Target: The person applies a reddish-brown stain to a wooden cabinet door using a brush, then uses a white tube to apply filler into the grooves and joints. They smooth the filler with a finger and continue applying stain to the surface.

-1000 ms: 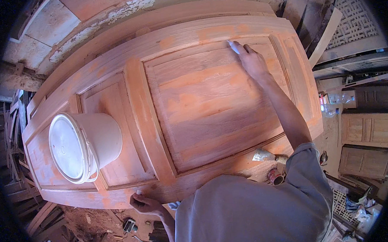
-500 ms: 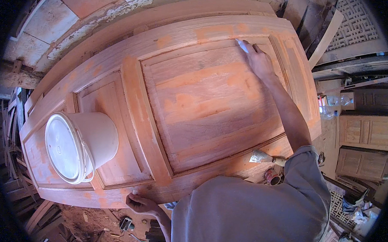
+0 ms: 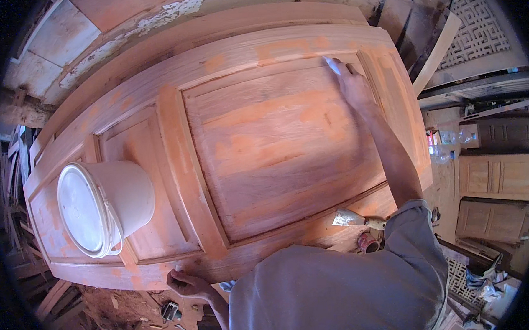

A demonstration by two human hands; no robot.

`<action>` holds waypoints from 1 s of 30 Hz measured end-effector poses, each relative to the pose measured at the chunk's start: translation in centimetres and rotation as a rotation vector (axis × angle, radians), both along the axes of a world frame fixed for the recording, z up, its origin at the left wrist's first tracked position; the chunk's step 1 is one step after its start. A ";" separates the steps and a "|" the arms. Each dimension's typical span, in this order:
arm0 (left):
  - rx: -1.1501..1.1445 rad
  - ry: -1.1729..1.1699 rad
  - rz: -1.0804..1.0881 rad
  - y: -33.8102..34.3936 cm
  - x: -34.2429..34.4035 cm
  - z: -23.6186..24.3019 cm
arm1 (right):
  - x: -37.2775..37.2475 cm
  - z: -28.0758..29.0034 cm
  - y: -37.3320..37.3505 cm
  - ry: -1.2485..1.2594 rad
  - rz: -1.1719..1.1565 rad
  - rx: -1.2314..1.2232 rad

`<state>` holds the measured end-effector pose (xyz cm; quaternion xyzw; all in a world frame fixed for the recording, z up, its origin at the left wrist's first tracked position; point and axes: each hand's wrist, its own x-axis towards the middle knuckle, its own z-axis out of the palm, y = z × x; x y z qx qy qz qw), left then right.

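Observation:
A large panelled wooden door (image 3: 221, 258) with orange filler patches lies before me. My right hand (image 3: 354, 85) reaches over its big panel, closed on a folded piece of pale sandpaper (image 3: 333, 66). The sandpaper presses along the groove beside the far moulding, close to the panel's far right corner. My left hand (image 3: 188, 284) rests at the door's near edge with its fingers curled; a small pale bit shows at the fingertips, too little to name. A white lidded bucket (image 3: 127, 191) lies tipped over on the door's left part, its lid facing left.
On the near right edge lie a putty knife (image 3: 349, 218) and a small red tin (image 3: 368, 242), close to my right sleeve. Wooden offcuts (image 3: 17, 187) crowd the left. Several panelled doors (image 3: 495, 175) stand at right. A tool (image 3: 170, 311) lies on the dusty ground.
The view has shifted slightly, so the door and bucket appear farther left. My right hand has slid a little to the right along the far moulding. My left hand stays at the near edge.

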<state>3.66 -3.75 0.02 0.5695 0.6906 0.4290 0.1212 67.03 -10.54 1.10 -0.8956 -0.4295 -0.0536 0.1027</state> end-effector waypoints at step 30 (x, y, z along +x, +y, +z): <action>-0.021 0.118 0.029 0.3 -0.7 -0.4 | 3.0 0.9 -3.0 -0.073 0.002 -0.031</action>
